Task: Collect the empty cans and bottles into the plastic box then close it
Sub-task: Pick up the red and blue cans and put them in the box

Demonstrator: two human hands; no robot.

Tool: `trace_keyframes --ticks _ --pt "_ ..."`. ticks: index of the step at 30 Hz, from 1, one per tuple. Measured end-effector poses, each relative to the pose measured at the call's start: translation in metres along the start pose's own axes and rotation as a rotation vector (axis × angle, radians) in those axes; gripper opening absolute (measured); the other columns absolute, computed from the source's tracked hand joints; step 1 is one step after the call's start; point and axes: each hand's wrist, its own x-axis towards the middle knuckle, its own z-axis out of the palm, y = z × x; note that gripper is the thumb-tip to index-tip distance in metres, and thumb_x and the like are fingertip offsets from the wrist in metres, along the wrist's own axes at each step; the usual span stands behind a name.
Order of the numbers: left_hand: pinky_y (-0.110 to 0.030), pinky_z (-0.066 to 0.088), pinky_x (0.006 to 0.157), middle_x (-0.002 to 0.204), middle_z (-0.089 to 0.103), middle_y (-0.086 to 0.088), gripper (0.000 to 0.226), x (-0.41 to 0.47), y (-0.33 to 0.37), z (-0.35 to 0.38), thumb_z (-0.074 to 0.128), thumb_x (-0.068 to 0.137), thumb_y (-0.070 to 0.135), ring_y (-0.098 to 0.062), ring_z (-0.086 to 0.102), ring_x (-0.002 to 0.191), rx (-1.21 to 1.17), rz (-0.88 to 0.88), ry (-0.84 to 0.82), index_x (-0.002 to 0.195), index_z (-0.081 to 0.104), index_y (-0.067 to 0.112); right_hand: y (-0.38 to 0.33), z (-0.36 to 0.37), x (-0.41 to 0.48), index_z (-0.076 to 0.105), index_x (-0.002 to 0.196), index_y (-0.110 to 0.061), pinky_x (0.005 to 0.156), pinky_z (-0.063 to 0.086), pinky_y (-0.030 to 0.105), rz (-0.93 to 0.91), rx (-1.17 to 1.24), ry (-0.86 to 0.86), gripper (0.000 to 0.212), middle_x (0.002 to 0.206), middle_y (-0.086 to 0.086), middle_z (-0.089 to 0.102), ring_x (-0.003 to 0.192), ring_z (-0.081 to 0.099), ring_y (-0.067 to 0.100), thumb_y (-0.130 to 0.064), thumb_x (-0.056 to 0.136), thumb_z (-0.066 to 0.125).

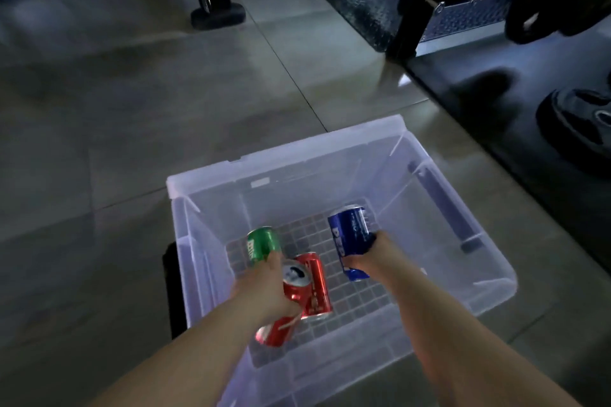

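Sitting on the tiled floor (132, 109), the clear box (429, 277) has no lid on, and no lid can be made out for certain in view. Both arms reach down inside it. The left hand (264, 287) grips a green can (263, 243) and a red can (292, 291) together; a second red can (315, 284) lies just beside them, whether held or already resting on the gridded bottom cannot be told. The right hand (367, 258) has its fingers closed round a blue can (348, 235). Judging by this, collecting is at an early stage: releasing, any bottles, and closing remain. Blue reads partly "PEP", seemingly Pepsi; the green can's white lettering is illegible.
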Motion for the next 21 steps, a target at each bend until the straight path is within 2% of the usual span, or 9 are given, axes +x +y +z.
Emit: trace_keyframes --ticks 2,4,6,8,10,12,14,18,21 --pt "-0.030 0.043 0.078 0.123 0.056 -0.008 0.082 0.020 -0.005 0.003 0.076 0.063 0.031 -0.025 0.056 0.107 0.075 -0.030 -0.079 0.128 0.030 0.012 -0.001 0.014 0.026 0.038 0.120 -0.004 0.074 0.042 0.031 0.037 -0.032 0.011 0.061 0.114 0.014 0.059 0.096 0.056 0.027 -0.015 0.070 0.071" --pt "-0.027 0.041 0.073 0.122 0.056 -0.008 0.080 0.033 -0.009 0.006 0.075 0.064 0.028 -0.025 0.056 0.105 0.120 -0.049 -0.121 0.127 0.030 0.009 -0.002 0.027 0.046 0.032 0.123 -0.004 0.074 0.042 0.031 0.056 -0.076 0.014 0.065 0.120 0.015 0.056 0.103 0.056 0.029 -0.016 0.071 0.070" --pt "-0.027 0.041 0.073 0.121 0.057 -0.008 0.075 0.038 -0.014 0.012 0.075 0.066 0.027 -0.024 0.056 0.105 0.183 -0.061 -0.176 0.124 0.032 0.008 -0.002 0.040 0.061 0.031 0.124 -0.005 0.069 0.044 0.029 0.069 -0.099 0.012 0.066 0.122 0.015 0.055 0.099 0.056 0.029 -0.018 0.072 0.070" --pt "-0.030 0.045 0.081 0.125 0.055 -0.010 0.078 0.039 -0.014 0.020 0.073 0.068 0.027 -0.026 0.055 0.109 0.240 -0.077 -0.247 0.128 0.028 0.007 -0.002 0.050 0.070 0.029 0.124 -0.007 0.067 0.042 0.029 0.102 -0.141 0.013 0.067 0.124 0.015 0.054 0.099 0.056 0.029 -0.020 0.073 0.069" --pt "-0.034 0.046 0.089 0.128 0.053 -0.012 0.082 0.040 -0.013 0.026 0.070 0.073 0.026 -0.028 0.053 0.113 0.311 -0.094 -0.288 0.135 0.020 0.006 0.001 0.059 0.078 0.029 0.125 -0.007 0.077 0.046 0.035 0.144 -0.186 -0.005 0.067 0.122 0.016 0.054 0.104 0.056 0.031 -0.020 0.073 0.069" --pt "-0.034 0.045 0.090 0.129 0.052 -0.012 0.075 0.041 -0.013 0.027 0.065 0.077 0.024 -0.027 0.052 0.114 0.373 -0.105 -0.279 0.136 0.021 0.006 0.004 0.065 0.083 0.031 0.126 -0.007 0.081 0.050 0.036 0.178 -0.185 -0.024 0.067 0.116 0.015 0.055 0.096 0.056 0.029 -0.018 0.072 0.070" --pt "-0.031 0.044 0.088 0.128 0.053 -0.009 0.063 0.044 -0.015 0.027 0.062 0.080 0.023 -0.025 0.052 0.114 0.403 -0.111 -0.255 0.131 0.029 0.006 0.006 0.068 0.087 0.032 0.127 -0.007 0.078 0.048 0.034 0.197 -0.202 -0.045 0.069 0.110 0.013 0.054 0.089 0.052 0.024 -0.018 0.071 0.070" --pt "-0.030 0.044 0.087 0.126 0.055 -0.005 0.058 0.046 -0.016 0.027 0.062 0.079 0.031 -0.022 0.054 0.113 0.449 -0.119 -0.252 0.127 0.039 0.009 0.007 0.070 0.088 0.029 0.130 -0.007 0.091 0.048 0.038 0.201 -0.230 -0.081 0.077 0.122 0.015 0.052 0.106 0.054 0.029 -0.022 0.069 0.073" --pt "-0.032 0.045 0.087 0.121 0.058 -0.003 0.062 0.044 -0.016 0.021 0.062 0.075 0.041 -0.022 0.056 0.107 0.419 -0.124 -0.211 0.126 0.037 0.015 0.002 0.063 0.081 0.030 0.130 -0.009 0.083 0.049 0.036 0.176 -0.177 -0.071 0.071 0.118 0.014 0.054 0.100 0.055 0.027 -0.023 0.072 0.069"
